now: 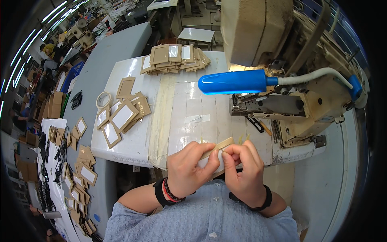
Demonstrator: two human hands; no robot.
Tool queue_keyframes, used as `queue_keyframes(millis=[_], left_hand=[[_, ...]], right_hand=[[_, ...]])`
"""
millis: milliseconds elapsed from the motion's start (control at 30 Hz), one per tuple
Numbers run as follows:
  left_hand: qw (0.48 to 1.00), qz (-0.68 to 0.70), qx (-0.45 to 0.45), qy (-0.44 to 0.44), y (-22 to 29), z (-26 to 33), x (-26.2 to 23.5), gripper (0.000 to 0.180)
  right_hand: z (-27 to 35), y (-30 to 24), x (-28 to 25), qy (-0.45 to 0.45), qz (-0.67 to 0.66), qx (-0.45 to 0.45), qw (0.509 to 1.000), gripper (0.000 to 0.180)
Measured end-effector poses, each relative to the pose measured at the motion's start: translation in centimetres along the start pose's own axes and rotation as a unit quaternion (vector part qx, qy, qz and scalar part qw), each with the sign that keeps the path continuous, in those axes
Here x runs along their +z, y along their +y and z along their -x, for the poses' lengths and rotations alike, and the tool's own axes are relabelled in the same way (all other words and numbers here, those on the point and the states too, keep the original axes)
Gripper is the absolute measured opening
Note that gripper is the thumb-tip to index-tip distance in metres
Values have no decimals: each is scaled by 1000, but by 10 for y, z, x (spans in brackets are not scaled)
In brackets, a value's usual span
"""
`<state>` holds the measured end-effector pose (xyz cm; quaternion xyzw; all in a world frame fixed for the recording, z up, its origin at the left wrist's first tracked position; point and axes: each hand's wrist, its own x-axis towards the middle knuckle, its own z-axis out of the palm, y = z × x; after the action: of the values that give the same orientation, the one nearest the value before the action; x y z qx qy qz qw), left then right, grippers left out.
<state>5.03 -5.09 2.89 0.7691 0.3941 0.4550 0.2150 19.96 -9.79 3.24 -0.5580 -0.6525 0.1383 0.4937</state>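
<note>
My left hand [188, 167] and my right hand [245, 171] meet at the table's front edge, close to my body. Between them is a tan tag holder [224, 142] with a white panel, like the ones in the piles. Thumb and fingers of the left hand pinch its left side. The right thumb and forefinger pinch it at the right, near its upper edge. Much of the piece is covered by my fingers. Beyond the left hand lies a loose pile of tan tag holders [123, 115], and a taller stack [160, 55] stands at the far side.
A sewing machine [258, 32] stands at the right, with a blue lamp [233, 82] reaching over the white table [183, 105]. Small scissors [254, 124] lie by its base. At the left are a tape roll [99, 101] and a grey side table [105, 193] with more tag holders.
</note>
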Motion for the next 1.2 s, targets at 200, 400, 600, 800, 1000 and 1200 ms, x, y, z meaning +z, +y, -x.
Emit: queue_keyframes(millis=[200, 400, 600, 800, 1000, 1200], left_hand=[[1000, 4, 5, 2, -1, 0, 0, 14], [1000, -1, 16, 11, 0, 0, 0, 14], [998, 9, 45, 35, 0, 2, 1, 16], [996, -7, 73, 42, 0, 4, 1, 18], [996, -15, 82, 45, 2, 3, 0, 19], [995, -6, 83, 51, 0, 3, 0, 20]], right_hand=[[0, -1, 0, -1, 3, 14, 1000, 7], [0, 0, 4, 10, -4, 6, 1000, 7], [0, 1, 6, 38, -2, -23, 999, 8], [2, 2, 10, 68, -2, -33, 997, 8], [4, 4, 12, 75, 4, -40, 996, 8], [2, 1, 11, 75, 7, -45, 996, 8]])
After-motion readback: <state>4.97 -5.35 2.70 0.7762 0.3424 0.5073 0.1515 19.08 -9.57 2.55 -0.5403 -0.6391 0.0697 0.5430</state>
